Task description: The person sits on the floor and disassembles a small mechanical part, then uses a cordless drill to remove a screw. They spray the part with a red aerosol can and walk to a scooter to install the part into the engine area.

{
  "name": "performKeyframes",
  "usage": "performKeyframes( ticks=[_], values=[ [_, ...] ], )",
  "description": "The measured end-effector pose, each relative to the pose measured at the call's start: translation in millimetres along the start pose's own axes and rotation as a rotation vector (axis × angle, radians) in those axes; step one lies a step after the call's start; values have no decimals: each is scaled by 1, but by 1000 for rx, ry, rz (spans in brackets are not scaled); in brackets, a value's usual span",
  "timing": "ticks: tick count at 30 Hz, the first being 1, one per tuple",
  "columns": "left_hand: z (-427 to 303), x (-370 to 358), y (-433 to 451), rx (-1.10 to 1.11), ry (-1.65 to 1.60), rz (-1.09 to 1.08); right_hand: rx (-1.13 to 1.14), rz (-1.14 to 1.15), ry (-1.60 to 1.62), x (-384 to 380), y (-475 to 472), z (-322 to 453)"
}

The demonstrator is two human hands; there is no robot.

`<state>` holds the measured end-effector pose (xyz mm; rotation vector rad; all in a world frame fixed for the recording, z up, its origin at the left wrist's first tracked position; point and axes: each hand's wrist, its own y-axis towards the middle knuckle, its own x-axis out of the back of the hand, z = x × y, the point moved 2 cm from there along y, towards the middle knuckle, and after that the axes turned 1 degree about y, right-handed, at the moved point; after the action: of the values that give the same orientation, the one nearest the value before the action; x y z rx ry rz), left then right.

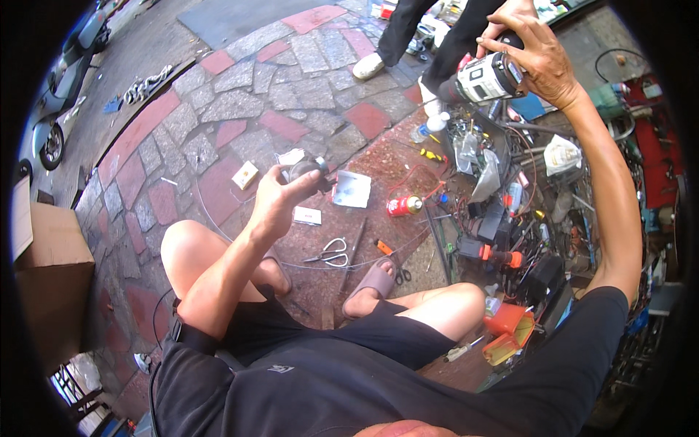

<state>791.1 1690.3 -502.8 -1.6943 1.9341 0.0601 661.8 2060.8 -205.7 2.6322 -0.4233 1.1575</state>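
Observation:
My left hand (276,199) is raised above my knee, gripping a dark round mechanical part (303,170) with a pale end. Its exact kind is unclear. High at the right, my right hand (538,63) holds a white-and-black power tool (486,79), apparently a drill, its dark nose pointing left. Another person's hand (516,10) shows just above it; whether it touches the tool, I cannot tell. Under my left hand lie a white sheet (351,189) and a small white box (307,215). Scissors (330,254), a red spray can (404,206) and an orange-handled cutter (384,247) are near my feet.
A person in dark trousers (401,33) stands ahead. Loose tools surround an orange-and-black power tool (491,254) on the right, near an orange plastic bin (508,328). A thin wire (210,218) curves across the stone paving. A cardboard box (52,273) and a scooter (60,104) stand left.

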Motion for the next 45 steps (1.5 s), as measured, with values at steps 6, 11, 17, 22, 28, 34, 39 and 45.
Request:
performKeyframes(
  ticks=[6, 11, 17, 22, 28, 34, 39, 45],
  values=[
    [-4, -5, 9, -17, -9, 33, 18, 5, 228, -19, 84, 37],
    [-2, 2, 16, -76, -10, -34, -276, 605, 201, -20, 115, 51],
    [-1, 32, 29, -191, 8, -190, -190, 342, 249, 54, 108, 136],
    [-3, 39, 27, -202, -35, -217, -638, 562, 888, 53, 41, 250],
    [3, 40, 21, -162, -39, -166, -1408, 9, 1579, 23, -35, 359],
    [3, 36, 15, -282, 150, -144, -1110, -341, 890, 79, -29, 353],
    [-2, 10, 0, -347, 305, -66, -928, -230, 937, 79, -12, 388],
    [12, 4, -5, -341, 386, -20, -1349, -330, 1394, 41, -3, 437]
  ],
)
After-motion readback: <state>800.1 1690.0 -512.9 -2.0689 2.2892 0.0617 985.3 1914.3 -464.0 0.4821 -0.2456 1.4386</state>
